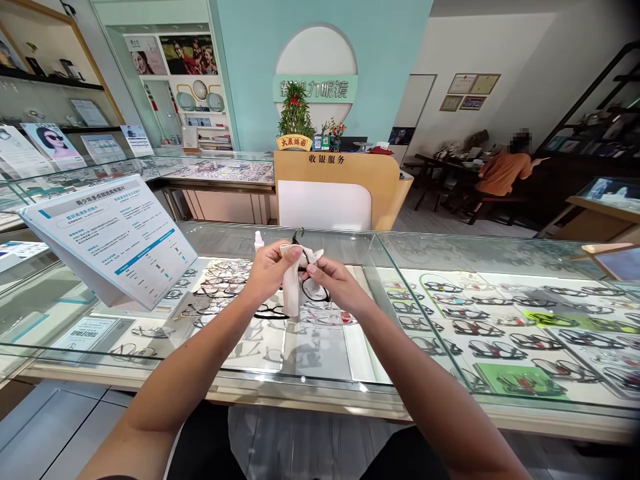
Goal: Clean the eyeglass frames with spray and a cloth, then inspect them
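Observation:
Over the glass counter [320, 373] both my hands hold a pair of black-rimmed glasses [316, 291] wrapped in a white cleaning cloth [291, 293]. My left hand [267, 268] pinches the cloth around the frame near its top. My right hand [334, 280] grips the glasses and cloth from the right. One black temple tip [298, 235] sticks up above the cloth. Most of the frame is hidden by cloth and fingers.
A small white spray bottle [259, 241] stands on the glass just left of my hands. A tilted information sign [113, 237] sits at the left. Several glasses lie inside the display case [500, 333]. A wooden cashier desk [335, 187] stands beyond; a person in orange [503, 173] sits far right.

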`<state>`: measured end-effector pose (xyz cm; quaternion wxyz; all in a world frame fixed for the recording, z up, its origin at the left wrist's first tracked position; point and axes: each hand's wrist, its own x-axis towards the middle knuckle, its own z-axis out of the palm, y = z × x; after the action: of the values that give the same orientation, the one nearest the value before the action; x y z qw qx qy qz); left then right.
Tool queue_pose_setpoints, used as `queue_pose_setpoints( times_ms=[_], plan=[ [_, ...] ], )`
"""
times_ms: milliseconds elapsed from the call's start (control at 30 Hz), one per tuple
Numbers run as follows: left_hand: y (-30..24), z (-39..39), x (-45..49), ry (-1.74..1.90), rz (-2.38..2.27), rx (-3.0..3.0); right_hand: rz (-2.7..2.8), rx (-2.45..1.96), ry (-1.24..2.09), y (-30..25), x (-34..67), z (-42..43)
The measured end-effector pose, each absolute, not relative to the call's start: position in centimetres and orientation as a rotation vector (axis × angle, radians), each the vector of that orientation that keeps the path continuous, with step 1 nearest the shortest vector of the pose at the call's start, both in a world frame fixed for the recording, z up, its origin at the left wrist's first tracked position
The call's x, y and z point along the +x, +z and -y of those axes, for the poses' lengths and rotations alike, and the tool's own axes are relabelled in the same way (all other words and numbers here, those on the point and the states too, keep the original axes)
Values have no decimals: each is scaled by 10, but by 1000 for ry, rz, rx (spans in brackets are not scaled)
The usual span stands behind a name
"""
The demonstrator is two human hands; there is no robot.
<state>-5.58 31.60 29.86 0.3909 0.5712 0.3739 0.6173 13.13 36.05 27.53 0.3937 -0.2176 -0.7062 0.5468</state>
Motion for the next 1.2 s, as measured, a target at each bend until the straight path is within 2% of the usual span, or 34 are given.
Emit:
queue_pose_setpoints(
  times_ms=[500, 900, 1200],
  plan=[
    [291, -325, -59, 1487, -789, 1460, 1702, -604, 1405, 277, 134, -367],
    [288, -324, -56, 1851, -1027, 1417, 1741, -515, 1437, 275, 128, -360],
    [294, -357, -111, 2357, -1199, 1052, 1577, -403, 1410, 280, 138, -371]
  ],
)
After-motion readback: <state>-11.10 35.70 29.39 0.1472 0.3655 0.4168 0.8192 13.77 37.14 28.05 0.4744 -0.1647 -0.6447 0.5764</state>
